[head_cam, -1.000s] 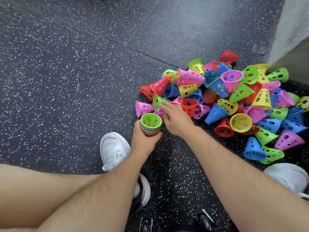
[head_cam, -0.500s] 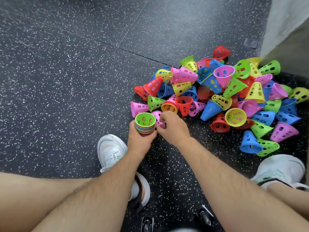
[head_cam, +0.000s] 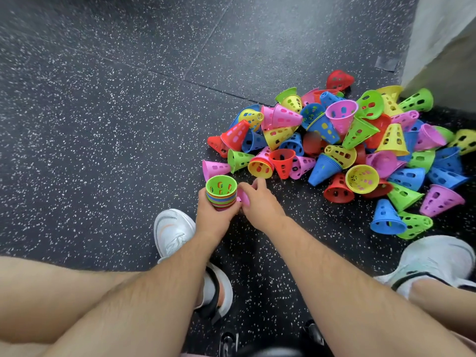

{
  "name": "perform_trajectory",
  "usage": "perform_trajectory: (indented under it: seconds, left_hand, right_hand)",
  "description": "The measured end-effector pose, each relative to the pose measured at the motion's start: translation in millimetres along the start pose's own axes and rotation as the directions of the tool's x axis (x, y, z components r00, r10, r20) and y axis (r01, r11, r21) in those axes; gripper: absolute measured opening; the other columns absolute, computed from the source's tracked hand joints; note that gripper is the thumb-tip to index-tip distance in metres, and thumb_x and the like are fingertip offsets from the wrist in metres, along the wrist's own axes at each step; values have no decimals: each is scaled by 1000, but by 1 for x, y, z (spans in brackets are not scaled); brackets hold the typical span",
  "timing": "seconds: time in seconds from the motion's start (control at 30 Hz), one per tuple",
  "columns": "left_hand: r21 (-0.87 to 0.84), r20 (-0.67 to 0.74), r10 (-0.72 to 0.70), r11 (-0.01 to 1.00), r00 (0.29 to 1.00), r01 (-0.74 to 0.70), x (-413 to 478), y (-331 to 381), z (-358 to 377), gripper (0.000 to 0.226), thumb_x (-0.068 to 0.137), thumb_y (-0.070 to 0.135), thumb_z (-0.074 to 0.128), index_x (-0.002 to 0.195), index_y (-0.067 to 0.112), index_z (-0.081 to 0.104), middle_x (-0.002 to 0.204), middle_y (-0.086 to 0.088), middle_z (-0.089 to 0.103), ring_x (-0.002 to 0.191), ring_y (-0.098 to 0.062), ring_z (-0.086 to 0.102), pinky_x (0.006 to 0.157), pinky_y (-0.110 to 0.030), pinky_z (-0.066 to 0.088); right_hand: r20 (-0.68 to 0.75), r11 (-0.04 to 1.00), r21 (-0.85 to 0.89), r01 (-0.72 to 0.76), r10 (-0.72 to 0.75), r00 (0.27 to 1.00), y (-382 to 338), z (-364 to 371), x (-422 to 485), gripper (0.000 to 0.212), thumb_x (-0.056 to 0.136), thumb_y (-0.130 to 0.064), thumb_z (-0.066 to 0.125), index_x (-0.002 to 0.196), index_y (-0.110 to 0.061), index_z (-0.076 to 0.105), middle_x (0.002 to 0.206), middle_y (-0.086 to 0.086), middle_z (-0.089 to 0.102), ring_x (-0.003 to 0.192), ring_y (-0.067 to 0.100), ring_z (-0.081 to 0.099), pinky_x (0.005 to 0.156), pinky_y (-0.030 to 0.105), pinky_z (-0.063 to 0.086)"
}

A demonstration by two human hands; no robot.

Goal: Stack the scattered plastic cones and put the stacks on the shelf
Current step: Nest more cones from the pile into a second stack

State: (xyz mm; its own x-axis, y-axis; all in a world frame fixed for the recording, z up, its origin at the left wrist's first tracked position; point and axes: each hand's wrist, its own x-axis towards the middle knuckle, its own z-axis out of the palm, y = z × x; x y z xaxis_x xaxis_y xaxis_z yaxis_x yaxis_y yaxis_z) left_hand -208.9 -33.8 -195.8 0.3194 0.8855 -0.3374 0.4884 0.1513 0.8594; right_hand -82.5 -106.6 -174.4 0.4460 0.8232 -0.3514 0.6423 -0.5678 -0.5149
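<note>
Gripping the cone stack point(head_cam: 222, 195), green one on top, mouth up, in the left hand point(head_cam: 215, 221) | right hand point(head_cam: 260, 203) pinches a pink cone point(head_cam: 243, 196) just beside the stack | loose cone pile point(head_cam: 334, 150) lies beyond, right, on speckled floor point(head_cam: 103, 124)

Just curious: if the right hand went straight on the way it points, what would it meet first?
Most likely the stack of cones gripped by the left hand: the right hand, holding a pink cone, points up-left at it from close beside. Depth from one view is uncertain.
</note>
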Motion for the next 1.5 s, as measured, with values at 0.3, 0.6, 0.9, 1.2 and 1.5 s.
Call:
perform_trajectory:
  seconds: [0.3, 0.6, 0.9, 1.2, 1.5]
  left_hand:
    - [51, 41, 29, 998, 999, -31, 3, -5, -1, 72, 66, 22, 97, 120, 27, 50, 107, 8, 67, 97, -10, 68, 92, -30, 53]
    - [94, 117, 64, 993, 991, -75, 1, 11, 1, 71, 66, 14, 95, 115, 34, 47, 110, 7, 68, 98, -10, 67, 89, -30, 52]
    - [223, 211, 153, 954, 965, -200, 29, 82, -32, 60, 68, 15, 91, 113, 27, 52, 100, 9, 68, 83, -8, 64, 68, -14, 47]
    - [467, 468, 204, 769, 860, -437, 75, 222, -129, 65, 66, 21, 96, 115, 33, 56, 106, 8, 69, 87, 6, 67, 83, -25, 58]
    - [386, 512, 177, 827, 841, -409, 104, 199, -147, 67, 69, 15, 95, 123, 28, 57, 111, 4, 73, 98, -4, 72, 87, -24, 57]
  right_hand:
    - [-335, 963, 269, -19, 111, 936, 25, -41, -6, 15, 102, -24, 54, 108, -12, 60, 114, 6, 48, 93, 26, 57, 86, 40, 49]
    - [-284, 965, 124, 233, -190, 940, -4, -40, -15, 20, 97, -14, 50, 116, -15, 59, 122, 7, 51, 106, 30, 51, 88, 45, 49]
    - [-187, 929, 335, 158, -99, 977, -48, -80, -13, 41, 91, -26, 54, 132, -22, 50, 120, 1, 61, 114, 22, 54, 95, 36, 44]
    - [-280, 825, 496, 269, -141, 950, -117, -139, 14, 50, 87, -31, 48, 137, -38, 47, 122, -8, 65, 108, 13, 59, 100, 38, 47]
    - [-248, 801, 538, 264, -149, 957, -116, -109, 35, 66, 94, -33, 59, 154, -31, 32, 147, -14, 51, 130, 6, 50, 111, 28, 38]
